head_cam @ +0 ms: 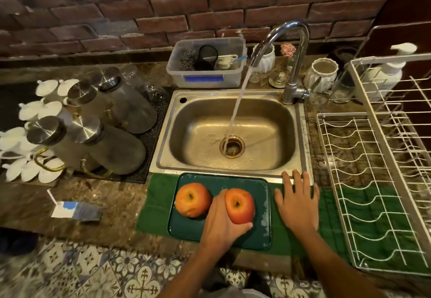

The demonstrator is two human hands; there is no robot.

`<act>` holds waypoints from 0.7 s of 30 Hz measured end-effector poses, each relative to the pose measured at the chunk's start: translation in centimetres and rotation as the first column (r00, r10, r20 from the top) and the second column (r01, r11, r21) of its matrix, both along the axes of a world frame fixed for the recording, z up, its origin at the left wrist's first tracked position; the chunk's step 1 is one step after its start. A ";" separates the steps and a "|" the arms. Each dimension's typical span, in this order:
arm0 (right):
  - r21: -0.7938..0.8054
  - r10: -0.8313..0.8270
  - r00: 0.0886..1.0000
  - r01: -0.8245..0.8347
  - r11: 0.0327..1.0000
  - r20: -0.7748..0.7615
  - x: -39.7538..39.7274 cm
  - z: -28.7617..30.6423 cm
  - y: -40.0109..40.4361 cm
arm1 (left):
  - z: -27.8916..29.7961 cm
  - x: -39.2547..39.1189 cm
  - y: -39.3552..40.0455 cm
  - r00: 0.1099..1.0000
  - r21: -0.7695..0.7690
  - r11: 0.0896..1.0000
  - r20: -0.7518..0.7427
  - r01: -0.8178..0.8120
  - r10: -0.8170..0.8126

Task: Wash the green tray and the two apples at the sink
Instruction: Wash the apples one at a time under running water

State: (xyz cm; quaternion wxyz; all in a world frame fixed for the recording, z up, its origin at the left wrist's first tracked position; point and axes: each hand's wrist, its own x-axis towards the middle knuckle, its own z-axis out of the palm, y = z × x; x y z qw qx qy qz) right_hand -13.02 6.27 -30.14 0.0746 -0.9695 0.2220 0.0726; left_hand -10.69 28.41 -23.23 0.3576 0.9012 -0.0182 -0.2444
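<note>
A dark green tray (pixel 262 232) lies on a green towel (pixel 154 206) at the counter's front edge, just below the steel sink (pixel 263 120). Two red-orange apples sit on it: one apple (pixel 192 200) on the left, apart from my hands, and a second apple (pixel 240 205) to its right. My left hand (pixel 220 225) wraps around the second apple from the left and below. My right hand (pixel 297 202) rests flat with fingers spread on the towel, right of the tray, fingertips at the sink rim. Water runs from the tap (pixel 288 48) into the drain.
A white wire dish rack (pixel 377 181) fills the counter on the right. Glass jars with metal lids (pixel 98 129) and white lids stand on a mat left of the sink. A plastic tub (pixel 206 64), cups and a soap dispenser (pixel 391 71) line the back.
</note>
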 end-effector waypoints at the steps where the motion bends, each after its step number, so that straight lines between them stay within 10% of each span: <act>1: -0.002 0.000 1.000 0.000 1.000 0.004 0.0 0.0 0.0 | 0.0 0.0 0.0 1.000 0.000 1.000 -0.001 0.008 -0.008; 21: -0.037 -0.014 1.000 0.014 0.999 -0.001 0.0 -0.5 0.2 | 1.8 -0.9 -1.0 0.996 0.094 0.995 0.079 0.045 -0.052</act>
